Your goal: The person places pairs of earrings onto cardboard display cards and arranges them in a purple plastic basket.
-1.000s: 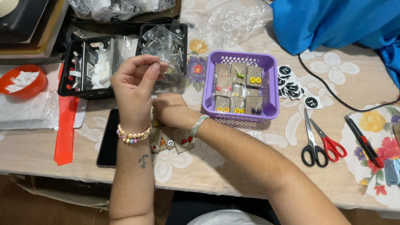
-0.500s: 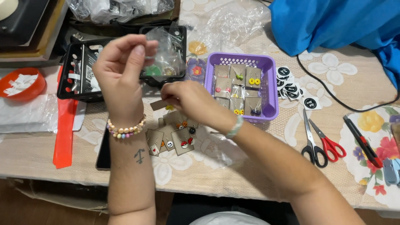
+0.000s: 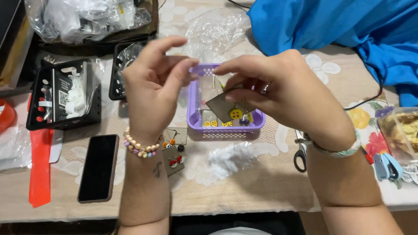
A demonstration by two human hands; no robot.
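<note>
Right hand pinches brown earring card above purple basket; left hand raised beside.

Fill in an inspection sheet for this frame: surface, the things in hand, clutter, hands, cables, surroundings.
Surface: table under a lace cloth with flower print.
Things in hand: brown earring card with yellow round earrings, held above the purple basket; a clear film by the left fingers, hard to make out.
Clutter: more earring cards, dark phone, black trays, plastic bags, scissors, red strip.
Hands: left hand raised, fingers pinched; right hand grips the card.
Cables: black cable beside the blue cloth.
Surroundings: nothing seen beyond the table.
</note>
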